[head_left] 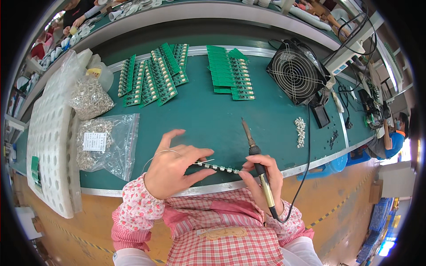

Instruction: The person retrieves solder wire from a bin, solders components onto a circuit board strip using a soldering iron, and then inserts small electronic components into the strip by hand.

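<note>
Near the front edge of the table, a narrow strip with a row of small white components (221, 168) lies between my two hands. My left hand (171, 173) pinches its left end between thumb and fingers, index finger raised. Thin solder wire (165, 151) loops over that hand, its tip poking out just above the strip. Resting in my right hand (271, 177) is a soldering iron (253, 148), its tip pointing up and away, apart from the strip. My right fingertips also touch the strip's right end. The strip's underside is hidden.
Green circuit board panels (155, 80) lie at the back left, more (228, 73) at back centre. Bags of small metal parts (95, 142) and a white foam tray (51, 133) stand left. A fan (297, 73), loose small parts (300, 132) and the iron's cord (308, 146) are right.
</note>
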Tool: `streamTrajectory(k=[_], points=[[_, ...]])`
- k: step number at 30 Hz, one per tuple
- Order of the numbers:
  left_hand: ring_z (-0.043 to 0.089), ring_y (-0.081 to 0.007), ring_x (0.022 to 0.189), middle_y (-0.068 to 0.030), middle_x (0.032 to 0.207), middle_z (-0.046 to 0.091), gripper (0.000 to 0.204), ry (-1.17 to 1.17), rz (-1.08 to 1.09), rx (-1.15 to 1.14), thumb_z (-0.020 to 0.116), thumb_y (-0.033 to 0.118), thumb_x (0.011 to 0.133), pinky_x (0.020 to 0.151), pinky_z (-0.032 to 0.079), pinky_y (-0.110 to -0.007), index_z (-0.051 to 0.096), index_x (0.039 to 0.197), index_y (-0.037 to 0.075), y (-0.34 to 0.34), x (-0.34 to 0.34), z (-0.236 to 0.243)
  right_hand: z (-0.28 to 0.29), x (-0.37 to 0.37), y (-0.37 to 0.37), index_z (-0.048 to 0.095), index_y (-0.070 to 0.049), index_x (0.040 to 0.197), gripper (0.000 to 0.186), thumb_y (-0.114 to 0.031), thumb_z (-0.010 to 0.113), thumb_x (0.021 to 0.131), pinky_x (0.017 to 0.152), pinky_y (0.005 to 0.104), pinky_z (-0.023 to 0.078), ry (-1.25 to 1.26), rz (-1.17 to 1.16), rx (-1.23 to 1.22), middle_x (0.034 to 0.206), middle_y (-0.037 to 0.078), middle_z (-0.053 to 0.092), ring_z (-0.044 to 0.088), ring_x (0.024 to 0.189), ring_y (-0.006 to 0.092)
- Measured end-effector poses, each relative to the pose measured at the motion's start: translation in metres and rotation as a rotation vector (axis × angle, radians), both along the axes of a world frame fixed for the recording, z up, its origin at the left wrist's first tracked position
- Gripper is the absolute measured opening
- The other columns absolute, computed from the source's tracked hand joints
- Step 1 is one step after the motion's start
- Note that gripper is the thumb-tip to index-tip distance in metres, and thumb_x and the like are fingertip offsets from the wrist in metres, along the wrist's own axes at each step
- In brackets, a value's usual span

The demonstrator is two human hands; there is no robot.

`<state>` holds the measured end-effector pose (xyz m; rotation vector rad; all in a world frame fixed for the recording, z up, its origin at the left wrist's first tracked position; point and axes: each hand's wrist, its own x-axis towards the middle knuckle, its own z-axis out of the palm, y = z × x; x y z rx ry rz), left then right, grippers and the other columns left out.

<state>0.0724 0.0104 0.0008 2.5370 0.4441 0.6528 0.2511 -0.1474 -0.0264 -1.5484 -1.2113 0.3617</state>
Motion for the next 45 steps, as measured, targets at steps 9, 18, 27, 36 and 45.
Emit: streamTrajectory(k=[9, 18, 27, 36, 45], points=[[0.067, -0.0158, 0.072, -0.0011, 0.081, 0.072, 0.035, 0.013, -0.029, -0.043, 0.085, 0.022, 0.069, 0.103, 0.038, -0.047, 0.071, 0.099, 0.010, -0.002, -0.006, -0.001, 0.002, -0.001, -0.004, 0.060, -0.004, 0.111, 0.041, 0.005, 0.077, 0.075, 0.070, 0.0280, 0.052, -0.038, 0.027, -0.021, 0.089, 0.009, 0.063, 0.064, 0.080, 0.0176], [0.069, -0.0156, 0.078, -0.0017, 0.087, 0.073, 0.030, -0.048, -0.060, -0.005, 0.082, 0.015, 0.072, 0.096, 0.045, -0.043, 0.071, 0.100, 0.010, 0.003, -0.014, -0.011, 0.002, -0.001, -0.005, 0.060, -0.004, 0.112, 0.044, 0.004, 0.079, 0.073, 0.067, 0.0292, 0.051, -0.105, 0.038, -0.005, 0.090, 0.010, 0.064, 0.063, 0.076, 0.0186], [0.067, -0.0156, 0.079, -0.0003, 0.076, 0.065, 0.033, -0.126, -0.087, 0.087, 0.079, 0.013, 0.076, 0.093, 0.048, -0.042, 0.067, 0.107, 0.009, -0.005, -0.020, -0.020, 0.019, 0.006, -0.018, 0.067, -0.005, 0.098, 0.033, 0.006, 0.078, 0.069, 0.051, 0.0289, 0.044, -0.355, 0.050, 0.249, 0.066, 0.004, 0.060, 0.059, 0.057, 0.0200], [0.066, -0.0153, 0.081, 0.0010, 0.077, 0.065, 0.041, -0.114, -0.073, 0.118, 0.079, 0.012, 0.073, 0.097, 0.047, -0.045, 0.066, 0.112, 0.008, -0.012, -0.026, -0.019, 0.009, -0.002, -0.027, 0.053, 0.003, 0.102, 0.023, -0.005, 0.067, 0.086, 0.046, 0.0278, 0.045, 0.103, 0.267, 0.301, 0.062, 0.010, 0.063, 0.060, 0.051, 0.0156], [0.066, -0.0163, 0.080, 0.0001, 0.074, 0.062, 0.050, -0.108, -0.065, 0.121, 0.081, 0.012, 0.072, 0.098, 0.046, -0.046, 0.064, 0.118, 0.007, -0.013, -0.026, -0.020, 0.010, -0.007, -0.026, 0.051, 0.004, 0.102, 0.016, -0.003, 0.061, 0.091, 0.048, 0.0253, 0.050, 0.214, 0.306, 0.287, 0.062, 0.011, 0.064, 0.065, 0.054, 0.0147]])
